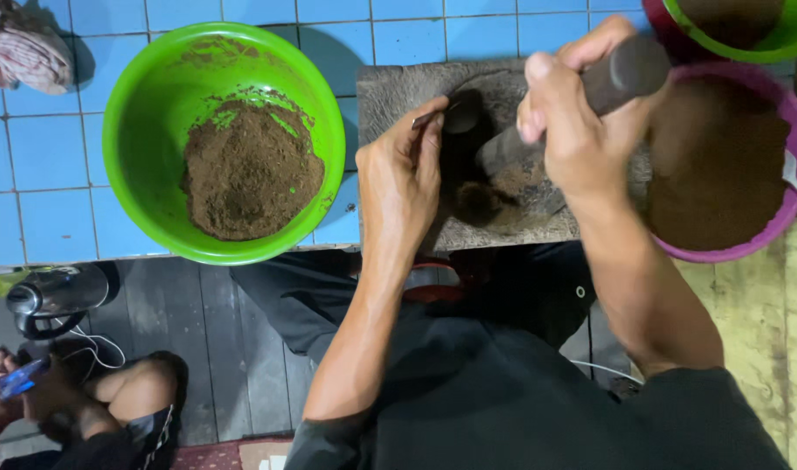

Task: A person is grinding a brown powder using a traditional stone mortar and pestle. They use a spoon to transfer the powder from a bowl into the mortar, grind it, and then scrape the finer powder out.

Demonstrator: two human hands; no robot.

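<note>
Clenched around a dark stone pestle [590,96], the right hand [572,130] pressed its lower end into brown powder [485,202] on the grinding slab [398,91], just below the grip, while the left hand [403,178] pinched a spoon [455,111] (handle barely visible) beside it.

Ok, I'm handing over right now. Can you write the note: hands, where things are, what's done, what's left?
Left hand: holds a small spoon on the stone slab.
Right hand: gripping the dark stone roller, pressed onto the slab.
Things: a little dark paste lies on the slab; green bowl to the left holds brown powder; purple bowl to the right is nearly full of it.
Done: much powder is in the bowls.
Left: the paste on the slab.
</note>
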